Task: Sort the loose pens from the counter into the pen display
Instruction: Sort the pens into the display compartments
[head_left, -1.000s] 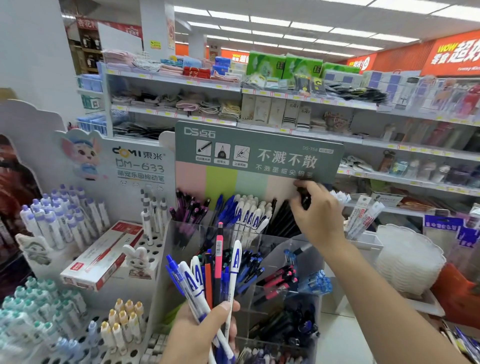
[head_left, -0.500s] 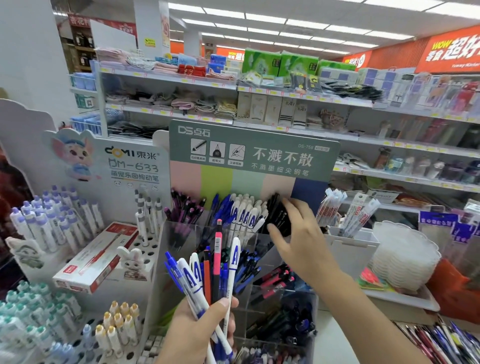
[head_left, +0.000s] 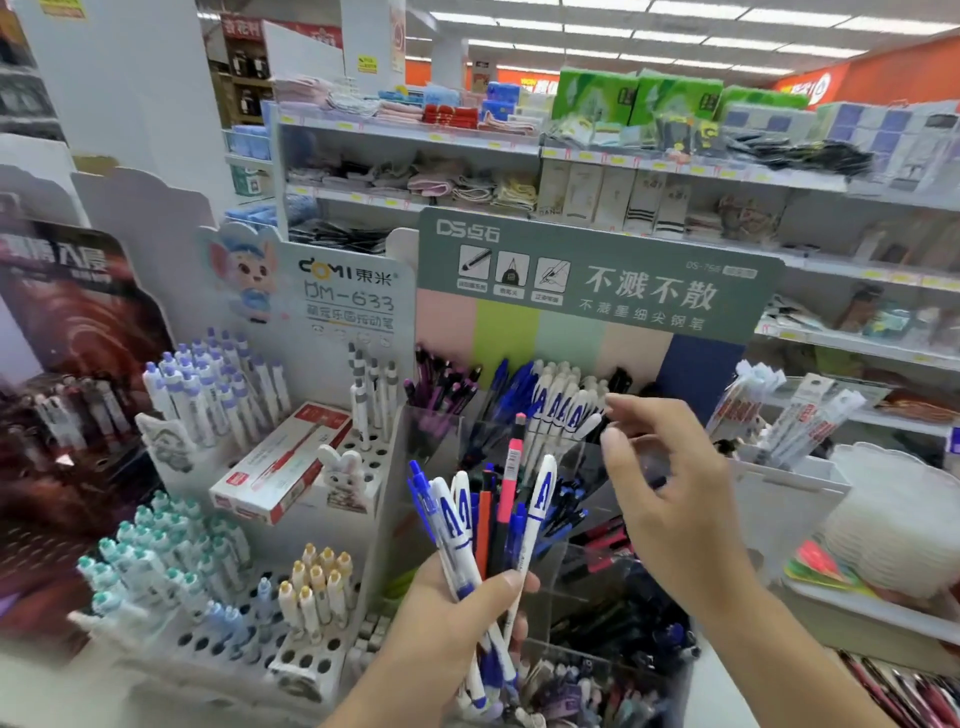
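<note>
My left hand (head_left: 441, 618) grips a bundle of loose pens (head_left: 488, 519): white ones with blue caps, blue ones, an orange one and a pink one, tips fanning upward. The clear tiered pen display (head_left: 613, 566) stands right behind it, its compartments holding purple, blue, white and black pens under a green header card (head_left: 597, 280). My right hand (head_left: 670, 499) hovers in front of the display's upper tiers with fingers spread and relaxed, holding nothing, just right of the bundle's tops.
A white peg-hole stand (head_left: 249, 618) with capped pens and a red-and-white pen box (head_left: 280, 462) stands at the left. White trays (head_left: 795, 478) and a stack of clear lids (head_left: 898, 514) sit at the right. More loose pens (head_left: 909, 691) lie at the lower right. Store shelves run behind.
My right hand has drawn back and down from the display's back right row toward the bundle, with nothing in it. The left hand keeps its bundle in the same place.
</note>
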